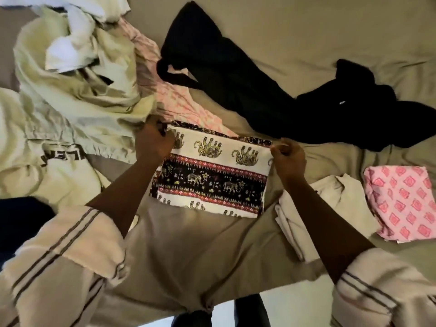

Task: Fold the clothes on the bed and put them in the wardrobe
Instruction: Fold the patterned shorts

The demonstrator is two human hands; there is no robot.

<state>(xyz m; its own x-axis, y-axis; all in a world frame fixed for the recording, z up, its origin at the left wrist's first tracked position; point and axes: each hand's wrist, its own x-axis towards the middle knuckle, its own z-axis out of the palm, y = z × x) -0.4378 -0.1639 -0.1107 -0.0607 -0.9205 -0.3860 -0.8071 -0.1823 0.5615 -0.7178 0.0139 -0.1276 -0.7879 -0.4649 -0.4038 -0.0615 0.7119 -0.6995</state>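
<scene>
My left hand (154, 143) and right hand (286, 159) pinch far corners of the white-and-black elephant-print cloth (212, 175) on the beige bed (306, 31); a pink-patterned cloth (401, 201) and a cream cloth (313, 208) lie folded, while a pale heap of garments (70, 90) and black garments (236, 86) wait.

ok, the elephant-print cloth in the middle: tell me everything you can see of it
The elephant-print cloth is thin fabric folded into a flat rectangle on the tan bed sheet. White bands carry gold elephants; a black band with small elephants runs between red borders. The left hand grips its far left corner, the right hand pinches the far right one.
</scene>
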